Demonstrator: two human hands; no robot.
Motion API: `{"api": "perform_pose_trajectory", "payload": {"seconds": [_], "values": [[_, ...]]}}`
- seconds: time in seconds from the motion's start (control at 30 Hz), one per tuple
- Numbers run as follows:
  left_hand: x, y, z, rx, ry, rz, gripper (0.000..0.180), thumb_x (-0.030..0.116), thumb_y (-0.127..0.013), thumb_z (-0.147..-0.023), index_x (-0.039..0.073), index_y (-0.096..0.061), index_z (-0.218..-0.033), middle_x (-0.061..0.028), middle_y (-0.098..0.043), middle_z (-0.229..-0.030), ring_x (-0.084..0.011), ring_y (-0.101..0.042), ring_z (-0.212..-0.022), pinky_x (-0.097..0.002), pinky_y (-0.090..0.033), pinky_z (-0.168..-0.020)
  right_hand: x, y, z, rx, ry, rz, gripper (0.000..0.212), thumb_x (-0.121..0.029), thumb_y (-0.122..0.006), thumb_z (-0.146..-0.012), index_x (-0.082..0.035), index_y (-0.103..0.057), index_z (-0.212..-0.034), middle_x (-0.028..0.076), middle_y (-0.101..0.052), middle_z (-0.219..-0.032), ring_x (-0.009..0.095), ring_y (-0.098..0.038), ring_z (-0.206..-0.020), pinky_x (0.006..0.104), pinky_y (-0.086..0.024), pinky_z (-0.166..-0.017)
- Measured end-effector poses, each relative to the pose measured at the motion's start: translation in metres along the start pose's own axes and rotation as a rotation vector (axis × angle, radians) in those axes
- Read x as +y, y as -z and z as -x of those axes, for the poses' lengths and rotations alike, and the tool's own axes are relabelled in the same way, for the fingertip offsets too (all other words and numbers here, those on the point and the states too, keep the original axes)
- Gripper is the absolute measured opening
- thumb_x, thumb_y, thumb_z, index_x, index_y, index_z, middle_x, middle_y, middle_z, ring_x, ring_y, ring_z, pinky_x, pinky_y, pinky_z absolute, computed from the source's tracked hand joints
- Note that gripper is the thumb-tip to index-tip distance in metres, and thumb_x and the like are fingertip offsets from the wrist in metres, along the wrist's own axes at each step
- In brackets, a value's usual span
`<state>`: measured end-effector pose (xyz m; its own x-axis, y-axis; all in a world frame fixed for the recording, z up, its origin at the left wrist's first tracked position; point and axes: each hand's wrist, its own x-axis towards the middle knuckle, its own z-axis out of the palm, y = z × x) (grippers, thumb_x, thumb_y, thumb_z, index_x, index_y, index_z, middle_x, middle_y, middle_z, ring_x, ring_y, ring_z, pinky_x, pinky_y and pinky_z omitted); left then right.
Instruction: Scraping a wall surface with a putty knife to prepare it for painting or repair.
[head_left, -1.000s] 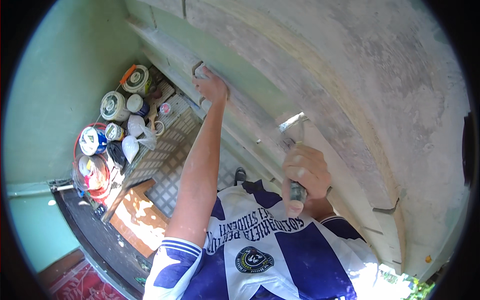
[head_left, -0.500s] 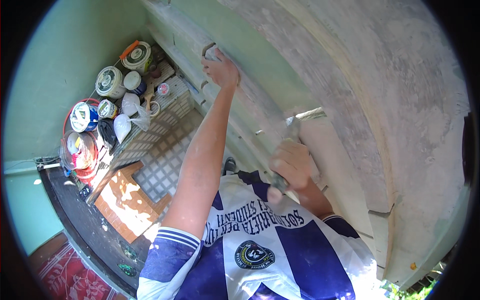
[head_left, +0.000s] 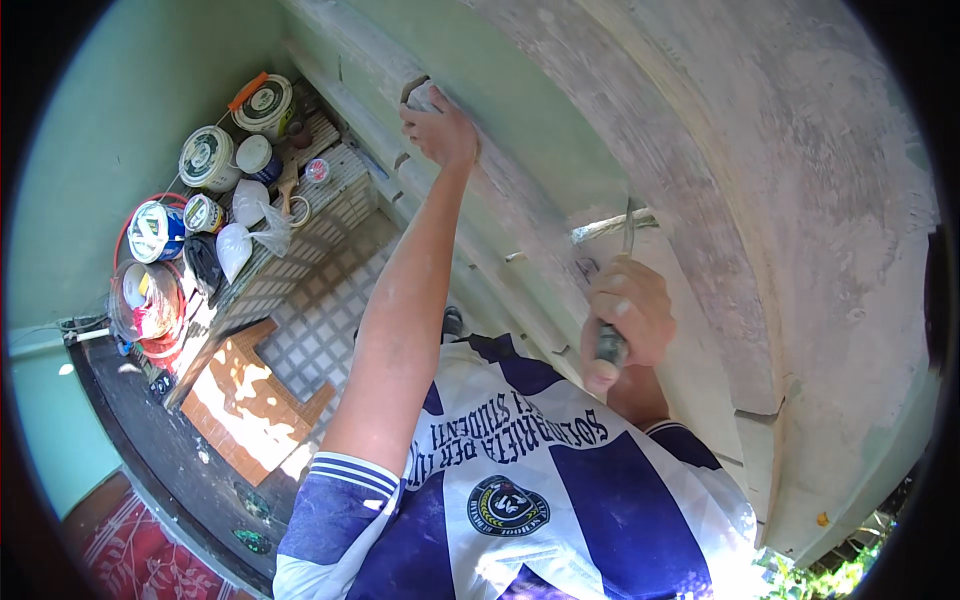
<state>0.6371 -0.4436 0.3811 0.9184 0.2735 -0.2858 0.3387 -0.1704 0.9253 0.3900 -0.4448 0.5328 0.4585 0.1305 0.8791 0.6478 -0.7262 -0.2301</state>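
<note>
Grey metal forms the blade point(head_left: 629, 230) of the scraper point(head_left: 611, 346), which the right hand point(head_left: 632, 308) holds with its tip pointing away from the body. The right fingers are folded together around the dark handle, and the thumb lies low, near the handle's end; probably this grip lets the wrist guide the blade. The blade rises above these fingers, beside a bright strip point(head_left: 597, 231) along the wall, but I cannot tell if it touches the surface there.

Up and to the left of the scraper, the left hand point(head_left: 445, 134) has its fingers bent around the pale end of a long ledge point(head_left: 510, 195), with the thumb over the top. I think this hold serves to steady the body, because the arm is stretched far out. How hard these fingers press, I cannot tell.

Well to the left of the left fingers, and lower, lidded buckets point(head_left: 208, 160), plastic bags point(head_left: 235, 250) and a brush point(head_left: 288, 186) stand or lie close together on a low desk point(head_left: 347, 183), perhaps so that they keep out of the arms' way.
</note>
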Motion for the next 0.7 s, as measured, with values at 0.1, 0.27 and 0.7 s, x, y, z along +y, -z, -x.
{"api": "perform_pose_trajectory", "payload": {"seconds": [0.1, 0.27, 0.7], "values": [[0.002, 0.000, -0.001, 0.000, -0.019, 0.036, 0.073, 0.055, -0.038, -0.095, -0.002, -0.025, -0.138, -0.0324, -0.038, -0.131, -0.0476, -0.043, -0.119, -0.0527, -0.037, -0.097, 0.007, -0.005, 0.012, -0.235, 0.102, 0.137, 0.065, -0.058, -0.047, -0.093, 0.000, -0.047, -0.063, 0.008, -0.042, -0.055, 0.022, -0.045, -0.043, 0.0315, -0.033, -0.040], [-0.010, -0.004, -0.001, 0.027, -0.038, 0.003, 0.074, 0.056, -0.039, -0.095, -0.003, -0.025, -0.137, -0.0323, -0.039, -0.130, -0.0465, -0.043, -0.119, -0.0523, -0.037, -0.097, -0.006, -0.004, 0.021, -0.159, -0.061, -0.115, 0.060, -0.054, -0.055, -0.088, -0.001, -0.047, -0.064, 0.007, -0.041, -0.056, 0.022, -0.046, -0.045, 0.0324, -0.033, -0.041], [0.000, -0.001, -0.001, 0.001, -0.005, 0.020, 0.068, 0.050, -0.043, -0.095, 0.001, -0.025, -0.139, -0.0271, -0.039, -0.132, -0.0427, -0.044, -0.119, -0.0515, -0.039, -0.095, 0.014, -0.034, 0.026, -0.506, 0.214, 0.454, 0.042, -0.036, -0.049, -0.084, -0.007, -0.039, -0.056, 0.004, -0.034, -0.051, 0.019, -0.037, -0.040, 0.0278, -0.031, -0.039]]}}
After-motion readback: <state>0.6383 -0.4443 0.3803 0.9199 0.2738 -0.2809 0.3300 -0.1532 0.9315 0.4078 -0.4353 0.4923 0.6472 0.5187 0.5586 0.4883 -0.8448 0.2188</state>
